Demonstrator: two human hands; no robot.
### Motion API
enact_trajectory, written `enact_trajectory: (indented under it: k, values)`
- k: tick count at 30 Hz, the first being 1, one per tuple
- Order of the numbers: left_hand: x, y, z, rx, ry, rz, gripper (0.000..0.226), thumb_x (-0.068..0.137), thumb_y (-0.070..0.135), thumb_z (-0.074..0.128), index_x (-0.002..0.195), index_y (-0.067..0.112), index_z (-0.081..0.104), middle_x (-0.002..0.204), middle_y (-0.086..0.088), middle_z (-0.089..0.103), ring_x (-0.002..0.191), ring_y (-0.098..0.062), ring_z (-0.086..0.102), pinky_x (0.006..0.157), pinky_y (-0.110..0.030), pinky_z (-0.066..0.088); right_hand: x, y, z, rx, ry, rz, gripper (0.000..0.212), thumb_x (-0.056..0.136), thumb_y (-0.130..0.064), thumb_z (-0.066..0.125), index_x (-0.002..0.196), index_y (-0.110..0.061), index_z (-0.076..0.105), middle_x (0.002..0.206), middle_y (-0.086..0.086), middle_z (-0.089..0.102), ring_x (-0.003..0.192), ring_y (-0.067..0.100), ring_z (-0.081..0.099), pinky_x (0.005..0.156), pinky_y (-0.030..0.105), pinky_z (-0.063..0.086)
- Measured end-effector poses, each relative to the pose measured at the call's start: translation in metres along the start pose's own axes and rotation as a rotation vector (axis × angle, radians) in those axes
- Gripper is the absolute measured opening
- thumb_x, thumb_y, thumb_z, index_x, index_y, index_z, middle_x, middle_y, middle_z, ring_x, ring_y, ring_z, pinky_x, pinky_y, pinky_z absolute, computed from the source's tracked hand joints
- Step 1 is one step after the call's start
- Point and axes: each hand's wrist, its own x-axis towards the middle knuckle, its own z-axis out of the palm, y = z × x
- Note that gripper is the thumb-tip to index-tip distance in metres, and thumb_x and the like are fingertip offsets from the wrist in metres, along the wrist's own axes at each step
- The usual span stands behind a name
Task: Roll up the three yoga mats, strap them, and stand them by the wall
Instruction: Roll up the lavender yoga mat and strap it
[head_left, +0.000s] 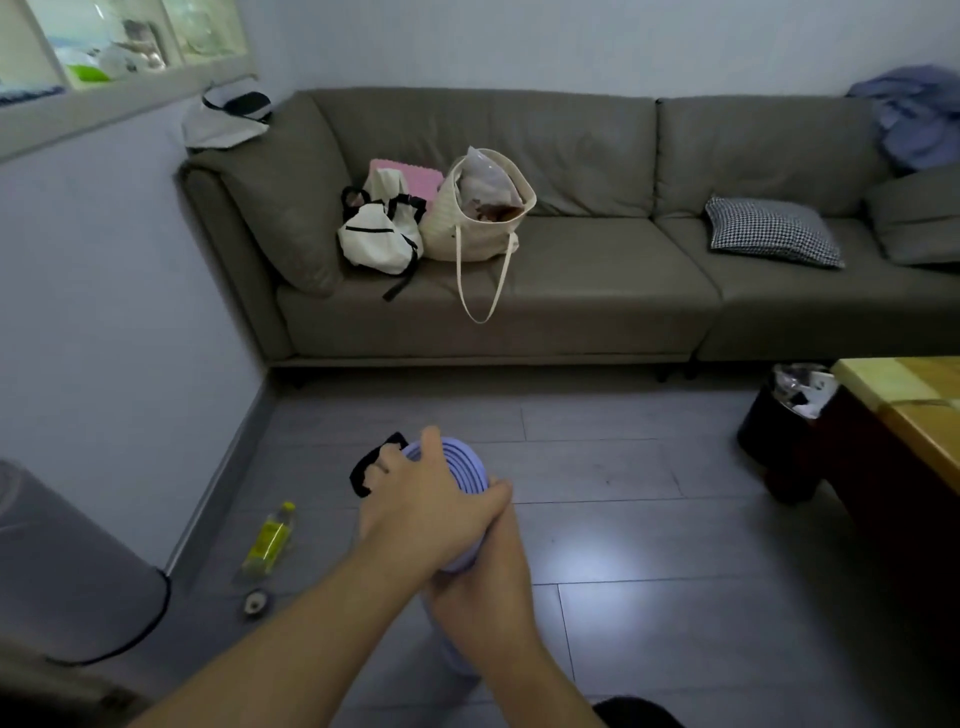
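Observation:
A rolled purple yoga mat (467, 465) stands roughly upright in the middle of the floor, its spiral end facing up toward me. My left hand (415, 499) wraps over its top part, thumb on the rim. A black strap (366, 465) loops out to the left of that hand. My right hand (485, 561) grips the roll lower down, partly under the left hand. The mat's lower part is hidden behind my arms. No other mat is in view.
A grey sofa (571, 291) with a white backpack (376, 239), tote bag (478, 218) and checked pillow (774, 231) lines the far wall. A yellow bottle (270, 538) and tape roll (257, 603) lie by the left wall. A black bin (779, 441) and wooden table (914, 415) stand right.

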Motion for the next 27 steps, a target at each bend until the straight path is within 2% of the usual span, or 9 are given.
enact_trajectory:
  k: [2,3,5,8,14,18,21,24,27]
  values:
    - [0.002,0.004,0.003,0.026,0.061,0.007,0.089,0.08,0.082,0.051,0.15,0.034,0.024,0.146,-0.014,0.034,0.131,-0.036,0.04,0.09,-0.043,0.045,0.001,-0.008,-0.02,-0.085,-0.057,-0.05,0.04,0.097,-0.024,0.064,0.135,-0.016,0.07,0.134,0.009,0.072,0.126,0.023,0.067,0.109,0.047,0.054]
    - [0.003,0.004,0.003,0.038,0.089,0.021,0.085,0.082,0.08,0.051,0.148,0.034,0.026,0.145,-0.013,0.036,0.129,-0.035,0.042,0.087,-0.042,0.045,0.002,-0.013,-0.027,-0.102,-0.084,-0.047,0.047,0.087,-0.015,0.068,0.134,-0.021,0.069,0.131,0.001,0.073,0.126,0.018,0.067,0.11,0.045,0.054]
    - [0.006,0.003,0.005,0.063,0.107,0.069,0.081,0.084,0.077,0.051,0.148,0.034,0.028,0.143,-0.012,0.04,0.128,-0.034,0.044,0.086,-0.041,0.045,0.014,-0.028,-0.051,-0.163,-0.041,-0.074,0.054,0.076,-0.007,0.061,0.128,-0.02,0.07,0.124,-0.002,0.076,0.122,0.018,0.069,0.107,0.043,0.055]
    - [0.006,0.007,0.008,0.085,0.116,0.129,0.079,0.088,0.075,0.049,0.151,0.032,0.028,0.143,-0.01,0.042,0.127,-0.032,0.045,0.085,-0.038,0.044,0.028,-0.063,-0.07,-0.158,0.109,-0.086,0.032,0.096,0.001,0.052,0.116,-0.016,0.072,0.113,0.008,0.078,0.107,0.026,0.074,0.099,0.046,0.058]
    - [-0.014,0.025,0.02,0.129,0.123,0.291,0.07,0.085,0.076,0.052,0.14,0.037,0.033,0.128,0.0,0.046,0.118,-0.023,0.048,0.076,-0.032,0.04,0.045,-0.126,-0.038,-0.6,-0.15,-0.106,0.021,0.107,-0.022,0.059,0.122,-0.021,0.074,0.121,-0.003,0.072,0.109,0.011,0.066,0.086,0.022,0.051]
    - [-0.024,0.023,0.026,0.126,0.156,0.402,0.063,0.081,0.072,0.049,0.133,0.038,0.049,0.13,0.007,0.054,0.112,-0.016,0.05,0.069,-0.028,0.04,0.055,-0.132,-0.029,-0.947,-0.284,-0.046,0.014,0.098,-0.028,0.075,0.108,-0.021,0.082,0.1,-0.003,0.079,0.088,0.002,0.068,0.075,0.02,0.048]
    - [-0.025,0.015,0.027,0.109,0.163,0.471,0.074,0.082,0.075,0.049,0.145,0.039,0.035,0.139,0.008,0.041,0.12,-0.014,0.045,0.076,-0.027,0.04,0.062,-0.128,-0.032,-0.8,-0.184,-0.048,0.008,0.097,-0.019,0.076,0.092,-0.017,0.083,0.087,-0.001,0.078,0.081,0.005,0.07,0.071,0.018,0.051]
    - [-0.021,0.006,0.026,0.057,0.175,0.47,0.073,0.079,0.075,0.049,0.142,0.042,0.034,0.133,0.012,0.039,0.121,-0.012,0.044,0.075,-0.029,0.04,0.062,-0.122,-0.028,-0.702,-0.016,-0.053,0.023,0.105,-0.018,0.064,0.09,-0.008,0.077,0.088,0.006,0.074,0.084,0.014,0.066,0.071,0.02,0.052]
    - [-0.018,-0.006,0.024,0.073,0.18,0.475,0.076,0.08,0.079,0.046,0.144,0.041,0.031,0.138,0.012,0.034,0.126,-0.01,0.042,0.076,-0.028,0.042,0.064,-0.125,-0.031,-0.169,0.13,0.002,0.031,0.11,-0.011,0.051,0.082,-0.005,0.064,0.072,0.015,0.06,0.083,0.025,0.061,0.098,0.04,0.057]
